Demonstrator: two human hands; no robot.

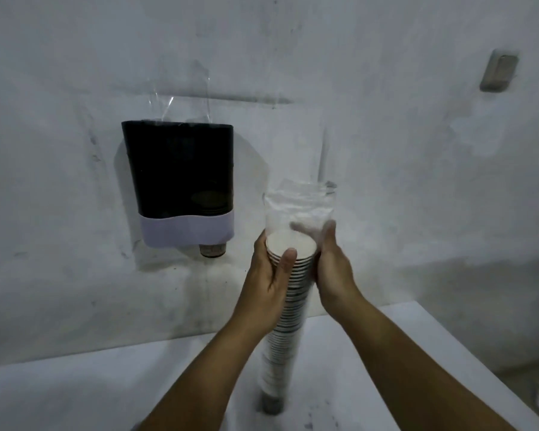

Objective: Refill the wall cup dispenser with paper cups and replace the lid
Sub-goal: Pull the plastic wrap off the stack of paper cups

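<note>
So the tall stack of paper cups (288, 306) stands on the white table (75, 390), left hand (269, 275) wrapped round its top, right hand (332, 269) pinching the loose plastic sleeve (299, 206) (light, crushable and wobbly, so I'd grip low).

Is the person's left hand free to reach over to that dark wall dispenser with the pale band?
Probably not yet. The left hand grips the tall stack of white paper cups in its clear plastic sleeve. Nothing blocks the way to the dark wall dispenser, though.
</note>
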